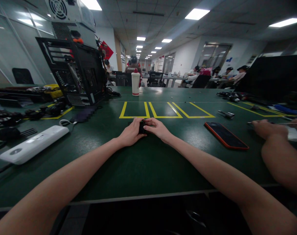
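A small black object (141,127), its kind not clear, is between my two hands just above the green table (143,169). My left hand (131,133) wraps round it from the left, with the thumb along the near side. From the right, the fingertips of my right hand (157,128) are pressed together against its side. Much of the object is hidden behind the fingers. Just beyond my hands, yellow tape lines (165,117) mark boxes on the tabletop.
A white power strip (38,142) and an opened computer case (82,71) stand left. A white cup (135,84) is at the back. On the right lie an orange-edged phone (225,135), a small metal part (226,114) and a co-worker's hand (269,129).
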{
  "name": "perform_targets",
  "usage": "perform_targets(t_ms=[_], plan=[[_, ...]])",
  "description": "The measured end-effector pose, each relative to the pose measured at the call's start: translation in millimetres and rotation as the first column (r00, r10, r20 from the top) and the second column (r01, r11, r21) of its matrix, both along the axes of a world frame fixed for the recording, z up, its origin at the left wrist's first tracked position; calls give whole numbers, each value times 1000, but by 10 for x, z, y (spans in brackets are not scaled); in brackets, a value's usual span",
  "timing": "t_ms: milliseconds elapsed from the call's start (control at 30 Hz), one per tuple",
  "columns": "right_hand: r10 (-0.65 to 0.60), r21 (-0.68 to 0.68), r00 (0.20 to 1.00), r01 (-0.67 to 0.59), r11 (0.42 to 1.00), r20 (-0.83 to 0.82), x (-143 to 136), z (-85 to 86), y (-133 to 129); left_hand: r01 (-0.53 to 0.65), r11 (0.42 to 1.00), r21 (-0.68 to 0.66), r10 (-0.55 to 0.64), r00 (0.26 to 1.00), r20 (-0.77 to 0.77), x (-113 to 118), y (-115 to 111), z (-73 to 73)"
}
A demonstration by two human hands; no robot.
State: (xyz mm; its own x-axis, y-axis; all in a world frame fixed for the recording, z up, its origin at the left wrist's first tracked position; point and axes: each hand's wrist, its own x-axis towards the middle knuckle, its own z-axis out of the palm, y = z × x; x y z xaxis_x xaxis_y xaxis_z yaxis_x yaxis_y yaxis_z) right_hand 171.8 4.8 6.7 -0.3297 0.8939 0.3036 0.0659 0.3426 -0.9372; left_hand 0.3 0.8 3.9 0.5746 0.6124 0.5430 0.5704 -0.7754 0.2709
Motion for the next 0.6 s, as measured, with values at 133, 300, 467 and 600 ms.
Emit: perform_targets(t_ms=[133,300,467,600], plan=[[20,-28,1000,-19,999,20,7,36,-3,-3,1000,-7,3,1000,8,-2,5,-10],[55,42,998,-56,998,8,14,42,-32,3,1000,4,-3,1000,6,1,13,-20],[36,14,999,-36,999,20,10,20,-35,-6,1000,4,6,1000,-6,6,4,-4],[19,8,1000,-19,1000,15,1,0,-7,5,1000,12,-4,1000,-11,8,2,3]])
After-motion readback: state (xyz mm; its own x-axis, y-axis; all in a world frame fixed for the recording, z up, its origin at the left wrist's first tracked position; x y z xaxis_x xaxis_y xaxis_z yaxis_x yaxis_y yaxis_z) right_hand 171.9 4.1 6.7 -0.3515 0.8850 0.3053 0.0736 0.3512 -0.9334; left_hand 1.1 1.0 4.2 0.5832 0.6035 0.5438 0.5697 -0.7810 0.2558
